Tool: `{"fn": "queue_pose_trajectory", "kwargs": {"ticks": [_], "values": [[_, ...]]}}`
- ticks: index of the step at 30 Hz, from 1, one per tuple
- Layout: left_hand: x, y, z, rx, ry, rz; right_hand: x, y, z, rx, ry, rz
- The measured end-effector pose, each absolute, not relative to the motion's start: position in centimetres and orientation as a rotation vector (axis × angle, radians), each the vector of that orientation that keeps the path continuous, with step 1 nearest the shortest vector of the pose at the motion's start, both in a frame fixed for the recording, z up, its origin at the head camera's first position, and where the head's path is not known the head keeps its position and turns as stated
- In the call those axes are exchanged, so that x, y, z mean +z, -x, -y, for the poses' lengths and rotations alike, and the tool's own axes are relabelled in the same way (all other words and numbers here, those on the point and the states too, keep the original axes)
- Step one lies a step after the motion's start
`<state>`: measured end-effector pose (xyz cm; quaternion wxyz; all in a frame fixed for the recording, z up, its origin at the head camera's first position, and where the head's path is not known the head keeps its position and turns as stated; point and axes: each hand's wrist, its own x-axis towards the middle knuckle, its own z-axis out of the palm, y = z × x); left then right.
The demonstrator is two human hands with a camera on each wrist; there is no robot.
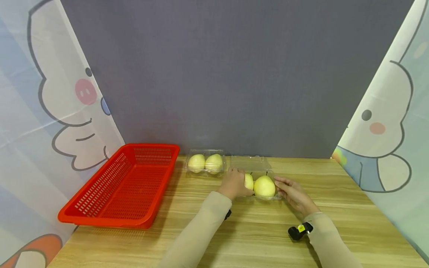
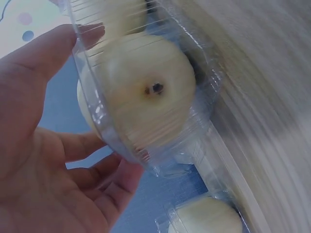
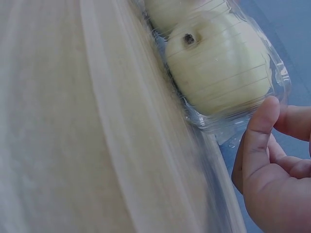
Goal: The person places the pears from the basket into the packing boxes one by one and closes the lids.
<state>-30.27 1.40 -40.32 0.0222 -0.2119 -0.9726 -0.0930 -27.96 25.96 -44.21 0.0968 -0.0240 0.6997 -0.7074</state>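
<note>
An opened clear plastic clamshell box [image 1: 261, 197] holds two pale yellow pears on the table. Its lid [image 1: 249, 162] is folded back behind it. The right-hand pear [image 1: 264, 187] shows whole with its stem up; the left-hand pear [image 1: 248, 181] is partly hidden. My left hand [image 1: 234, 183] grips the box's left end, thumb at the front and fingers curled behind, close against the left-hand pear [image 2: 141, 87]. At the right end, my right hand [image 1: 295, 193] pinches the box's rim between thumb and fingers, beside the other pear [image 3: 218, 63].
A second clear box [image 1: 205, 152] with two pears [image 1: 196, 163] stands behind and left, near the grey back panel [image 1: 214, 74]. On the left is a red plastic basket [image 1: 154, 201] with perforated walls. Everything stands on a wood-grain table [image 1: 261, 238] between printed side curtains.
</note>
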Motion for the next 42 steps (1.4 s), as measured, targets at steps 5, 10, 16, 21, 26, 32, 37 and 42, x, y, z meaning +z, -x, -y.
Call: {"fn": "queue_pose_trajectory", "kwargs": {"ticks": [5, 10, 16, 21, 26, 32, 37, 42], "values": [[-40.0, 29.9, -0.7, -0.528, 0.667, 3.015, -44.3, 28.0, -26.0, -2.096, 0.063, -2.069], [-40.2, 30.0, 0.4, -0.697, 0.668, 2.992, -44.4, 28.1, -26.0, -2.087, 0.057, -2.079], [-40.3, 30.4, 2.1, -1.101, 0.671, 2.917, -44.5, 28.2, -26.1, -2.091, 0.047, -2.084], [-40.5, 30.6, 3.6, -1.337, 0.649, 2.869, -44.5, 28.2, -26.1, -2.100, 0.031, -2.085], [-41.2, 31.0, 4.6, -1.489, 0.626, 2.828, -44.5, 28.2, -26.1, -2.096, 0.030, -2.093], [-42.0, 31.2, 5.6, -1.627, 0.597, 2.818, -44.5, 28.2, -26.0, -2.098, 0.031, -2.089], [-42.8, 31.5, 6.1, -1.801, 0.497, 2.804, -44.5, 28.1, -26.0, -2.097, 0.031, -2.086], [-43.3, 31.6, 6.0, -1.991, 0.455, 2.747, -44.4, 28.0, -26.1, -2.090, 0.047, -2.083]]}}
